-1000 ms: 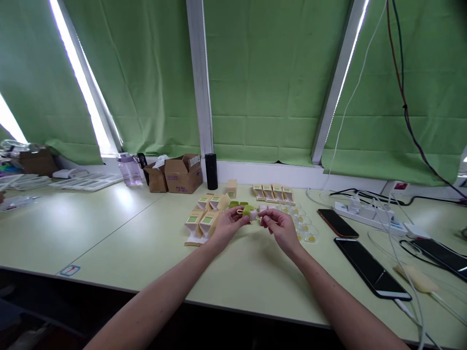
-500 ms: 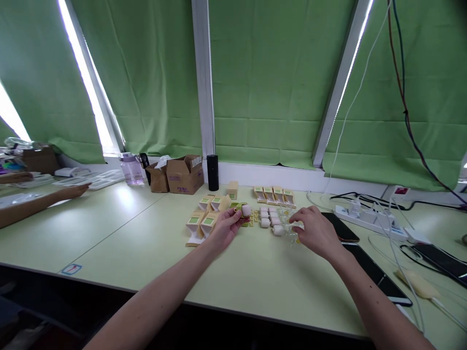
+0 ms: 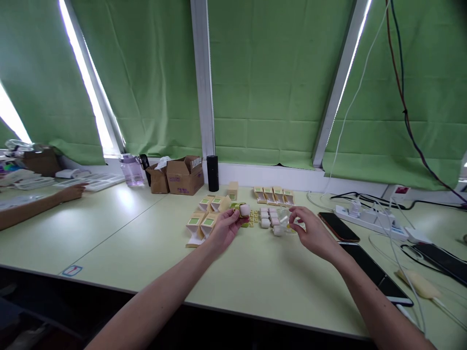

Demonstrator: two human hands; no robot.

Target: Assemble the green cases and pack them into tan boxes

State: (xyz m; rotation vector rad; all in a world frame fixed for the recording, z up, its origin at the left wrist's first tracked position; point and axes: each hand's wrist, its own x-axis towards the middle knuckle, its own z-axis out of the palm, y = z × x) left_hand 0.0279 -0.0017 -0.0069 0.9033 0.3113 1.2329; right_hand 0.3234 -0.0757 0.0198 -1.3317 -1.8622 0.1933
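Note:
My left hand (image 3: 226, 227) is closed around a small rounded pinkish-white block (image 3: 244, 210) with a yellow-green piece against it. My right hand (image 3: 310, 231) hovers low over the table, thumb and fingertips curled about a small clear plastic piece with a yellow spot; its shape is hard to make out. More clear plastic pieces (image 3: 283, 215) lie just left of those fingers. Between the hands sit several pinkish-white blocks (image 3: 265, 222) in rows, beside small yellowish pieces (image 3: 251, 218). Folded cardboard holders with green squares (image 3: 209, 221) stand left of my left hand.
More folded holders (image 3: 274, 195) stand at the back. Cardboard boxes (image 3: 185, 176), a black cylinder (image 3: 212, 173) and a purple bottle (image 3: 132, 170) line the wall. Phones (image 3: 339, 227), a tablet (image 3: 379, 274), a power strip (image 3: 370, 221) and cables lie right. Another person's hand (image 3: 73, 192) reaches in left.
My right hand has shifted slightly left and its fingers now have a clear plastic piece from the near end of the group. My left hand stays nearly still. The other person's further hand has left view.

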